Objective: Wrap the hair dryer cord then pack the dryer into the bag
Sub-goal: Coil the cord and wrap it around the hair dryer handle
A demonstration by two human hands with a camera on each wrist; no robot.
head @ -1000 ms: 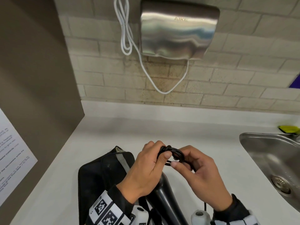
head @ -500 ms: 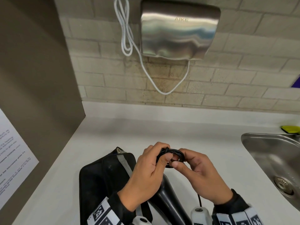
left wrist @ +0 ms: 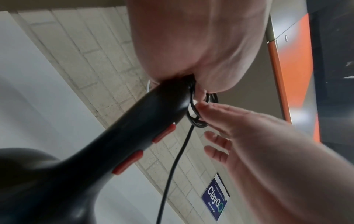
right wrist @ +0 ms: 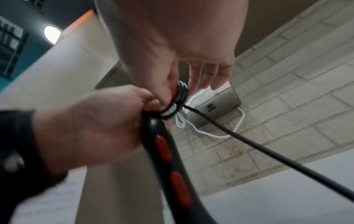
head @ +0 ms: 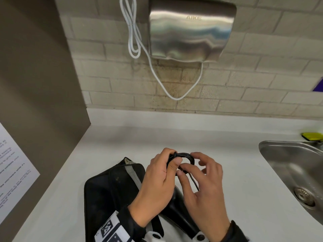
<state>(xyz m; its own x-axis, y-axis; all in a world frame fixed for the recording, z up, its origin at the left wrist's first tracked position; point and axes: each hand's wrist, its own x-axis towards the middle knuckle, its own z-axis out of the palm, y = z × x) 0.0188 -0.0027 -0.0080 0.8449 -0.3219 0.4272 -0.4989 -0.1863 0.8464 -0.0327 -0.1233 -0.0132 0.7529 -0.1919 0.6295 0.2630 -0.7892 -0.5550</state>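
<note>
The black hair dryer (head: 176,203) lies over a black bag (head: 108,189) on the white counter (head: 236,154), handle pointing away from me. My left hand (head: 170,158) grips the handle end and holds several small loops of the black cord (head: 186,156) against it. My right hand (head: 187,165) pinches the loops between thumb and forefinger, other fingers spread. In the left wrist view the handle (left wrist: 134,136) shows red buttons, with the cord loops (left wrist: 195,119) at its tip. In the right wrist view the loose cord (right wrist: 249,144) trails off to the right.
A steel sink (head: 272,145) is set into the counter at the right, with a yellow sponge (head: 312,136) behind it. A wall hand dryer (head: 190,32) and its white cable (head: 138,41) hang above. A brown panel (head: 35,84) with a paper notice (head: 14,163) closes the left.
My right hand's outer fingers have spread out from the loops, and a strand of cord now trails below it. The left hand keeps its grip.
</note>
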